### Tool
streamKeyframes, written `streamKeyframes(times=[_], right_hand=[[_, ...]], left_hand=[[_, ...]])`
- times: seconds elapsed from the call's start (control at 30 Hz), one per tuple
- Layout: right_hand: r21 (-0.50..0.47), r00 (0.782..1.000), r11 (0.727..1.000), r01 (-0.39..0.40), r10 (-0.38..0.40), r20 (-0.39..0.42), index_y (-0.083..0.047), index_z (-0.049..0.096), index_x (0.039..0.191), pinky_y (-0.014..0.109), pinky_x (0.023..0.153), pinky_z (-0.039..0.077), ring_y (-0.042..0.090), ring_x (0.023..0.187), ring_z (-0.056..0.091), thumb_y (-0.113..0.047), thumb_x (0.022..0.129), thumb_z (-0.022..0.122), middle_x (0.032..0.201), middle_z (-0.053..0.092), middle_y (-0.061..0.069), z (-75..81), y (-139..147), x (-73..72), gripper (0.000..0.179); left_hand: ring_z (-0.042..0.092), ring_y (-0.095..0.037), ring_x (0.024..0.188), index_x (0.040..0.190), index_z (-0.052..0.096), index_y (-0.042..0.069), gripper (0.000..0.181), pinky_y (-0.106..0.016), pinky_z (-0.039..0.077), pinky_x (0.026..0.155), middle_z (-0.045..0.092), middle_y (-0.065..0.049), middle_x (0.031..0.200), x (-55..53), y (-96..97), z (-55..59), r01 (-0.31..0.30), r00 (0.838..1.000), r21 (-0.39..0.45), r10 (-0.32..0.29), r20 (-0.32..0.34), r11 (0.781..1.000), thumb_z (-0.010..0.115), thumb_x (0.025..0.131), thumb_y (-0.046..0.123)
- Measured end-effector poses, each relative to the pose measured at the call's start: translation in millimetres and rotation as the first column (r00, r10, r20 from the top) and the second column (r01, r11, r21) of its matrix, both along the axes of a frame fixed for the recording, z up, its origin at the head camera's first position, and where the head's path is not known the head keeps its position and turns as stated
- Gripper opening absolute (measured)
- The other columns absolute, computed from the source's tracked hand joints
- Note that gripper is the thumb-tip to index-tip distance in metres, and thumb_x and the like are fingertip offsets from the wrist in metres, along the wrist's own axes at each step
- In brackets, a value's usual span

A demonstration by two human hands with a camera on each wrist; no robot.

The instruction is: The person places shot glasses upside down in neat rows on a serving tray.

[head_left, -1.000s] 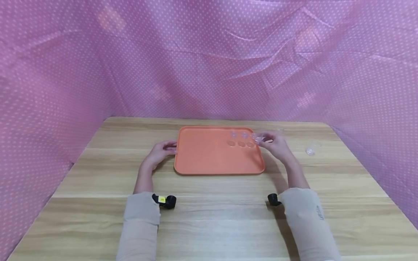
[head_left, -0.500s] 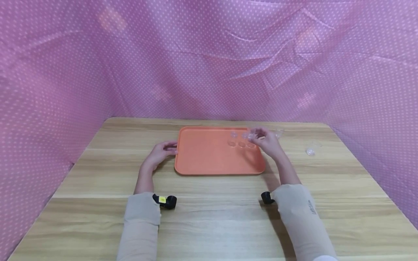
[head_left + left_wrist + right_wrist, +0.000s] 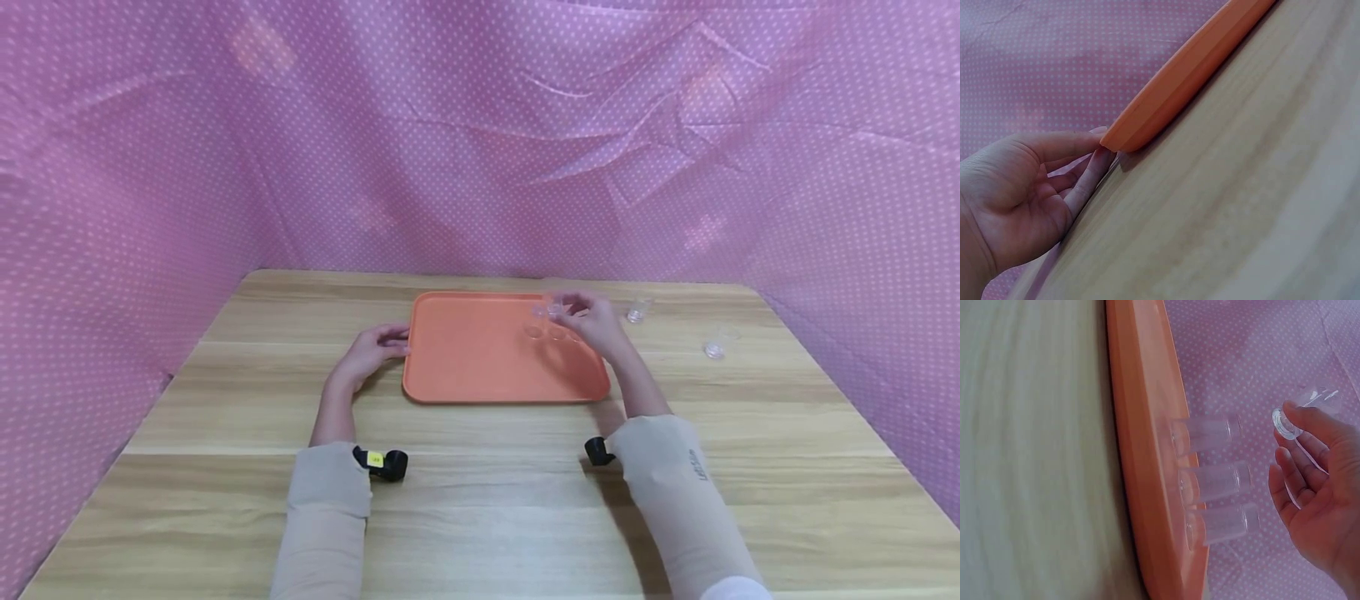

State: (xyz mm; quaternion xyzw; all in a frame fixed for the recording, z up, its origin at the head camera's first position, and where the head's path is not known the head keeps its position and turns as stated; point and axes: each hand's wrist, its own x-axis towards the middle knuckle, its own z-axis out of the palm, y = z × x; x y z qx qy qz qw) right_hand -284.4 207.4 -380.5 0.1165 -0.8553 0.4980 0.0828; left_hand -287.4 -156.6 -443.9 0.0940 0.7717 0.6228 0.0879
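An orange tray (image 3: 480, 358) lies on the wooden table. My left hand (image 3: 365, 352) pinches its left rim; in the left wrist view one digit sits on the rim and another beneath it. Above the tray's back right part, my right hand (image 3: 597, 327) holds a small clear glass (image 3: 1319, 397) between thumb and fingers, its thick base facing the tray. Three more clear glasses stand in a row on the tray: a near glass (image 3: 1222, 526), a middle glass (image 3: 1215, 483) and a far glass (image 3: 1207, 435). They appear upside down, thick bases up.
Two other clear glasses, one glass (image 3: 637, 313) near the back and one glass (image 3: 715, 349) farther right, stand on the table (image 3: 480, 500) to the right of the tray. A pink dotted cloth (image 3: 480, 167) hangs behind and at both sides.
My right hand has moved left from the tray's right edge, carrying the glass over the row of glasses. The left hand stays at the rim.
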Motion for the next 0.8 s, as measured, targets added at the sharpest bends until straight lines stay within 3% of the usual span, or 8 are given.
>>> streamKeyframes(times=[0.3,0.8], right_hand=[[-0.031,0.999,0.999,0.042,-0.042,0.025,0.0,0.066,0.107,0.019,0.047,0.038,0.012,0.06,0.048,-0.017,0.079,0.072,0.076,0.057,0.01,-2.5,-16.9,-6.6,0.033],[-0.199,0.994,0.975,0.103,-0.111,-0.026,0.005,0.065,0.101,0.015,0.048,0.035,0.009,0.064,0.045,-0.012,0.08,0.071,0.076,0.055,0.006,-9.2,-35.8,-13.2,0.027]], left_hand=[[0.045,-0.031,0.114,0.132,0.042,-0.007,0.049,-0.037,0.035,0.099,0.048,-0.022,0.128,0.7,-0.6,0.5,-0.013,1.0,-0.025,0.014,0.012,1.0,0.06,0.087,0.0],[0.046,-0.031,0.113,0.132,0.042,-0.007,0.048,-0.037,0.037,0.098,0.048,-0.022,0.128,2.9,1.2,3.3,-0.018,1.0,-0.025,0.018,0.017,1.0,0.059,0.087,-0.001]])
